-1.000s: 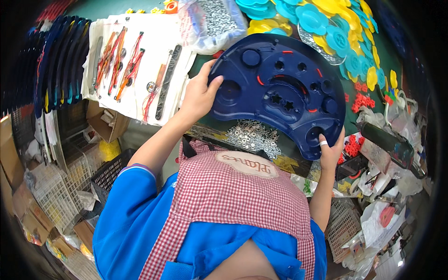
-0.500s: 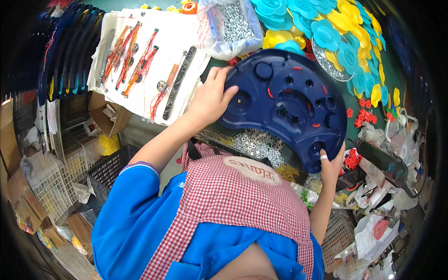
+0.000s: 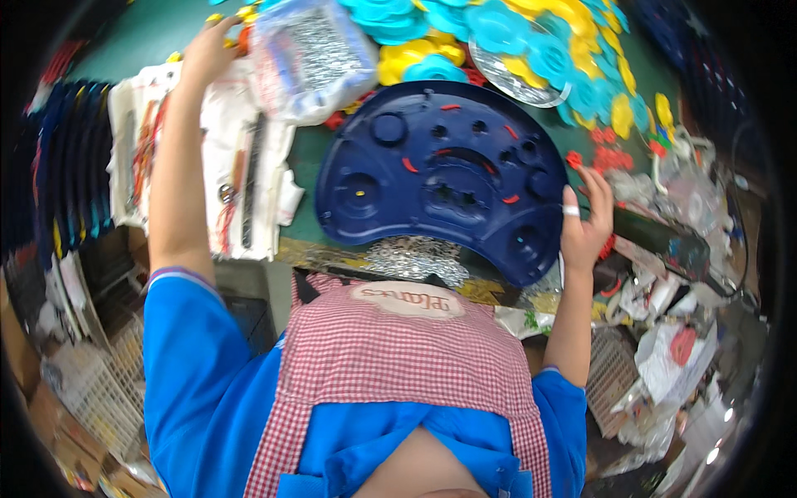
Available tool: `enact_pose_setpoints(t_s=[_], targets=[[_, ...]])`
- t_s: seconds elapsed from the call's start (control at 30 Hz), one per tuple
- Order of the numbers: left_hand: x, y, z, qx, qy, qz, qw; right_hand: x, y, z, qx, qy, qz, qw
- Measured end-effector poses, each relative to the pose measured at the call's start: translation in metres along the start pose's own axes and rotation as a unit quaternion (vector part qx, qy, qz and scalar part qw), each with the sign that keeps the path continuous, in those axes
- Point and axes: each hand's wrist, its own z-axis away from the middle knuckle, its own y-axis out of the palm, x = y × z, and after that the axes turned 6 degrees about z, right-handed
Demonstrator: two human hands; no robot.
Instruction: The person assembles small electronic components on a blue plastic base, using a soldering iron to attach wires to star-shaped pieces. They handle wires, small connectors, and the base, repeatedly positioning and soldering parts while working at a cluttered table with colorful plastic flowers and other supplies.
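A dark blue, curved plastic panel (image 3: 349,158) with round recesses, star-shaped holes and small red strips lies on the green table in front of me. My left hand (image 3: 209,51) is stretched to the far left, over small yellow pieces (image 3: 247,14); it is blurred, and whether its fingers hold anything does not show. Beside the panel's right edge is my right hand (image 3: 588,224), its fingers apart and a white band on one of them. A small red piece (image 3: 574,158) is close to its fingertips; whether they touch it I cannot make out.
A plastic-lined tub of small metal parts (image 3: 320,50) stands behind the panel. Turquoise and yellow flower-shaped pieces (image 3: 498,29) are heaped at the back right. Wire assemblies lie on a white cloth (image 3: 282,199) at left, near stacked dark blue panels (image 3: 79,166). Screws (image 3: 415,259) lie along the near edge.
My left hand has let go of the panel and moved far left to the yellow pieces. My right hand has come off the panel's right end, which now lies flatter. The view has shifted.
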Motion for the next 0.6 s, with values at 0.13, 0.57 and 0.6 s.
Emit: enact_pose_setpoints(t_s=[0.13,0.57,0.6], targets=[[-0.008,-0.009,-0.011,0.092,-0.059,0.055,0.992,-0.009,0.008,-0.021,-0.030,0.004,-0.013,0.999],[-0.166,-0.063,0.072,-0.218,-0.014,0.254,0.942,0.007,0.005,-0.033,-0.001,0.014,0.001,1.000],[-0.193,-0.062,0.098,-0.068,-0.037,0.383,0.921,0.026,0.009,-0.027,0.025,-0.051,-0.029,0.998]])
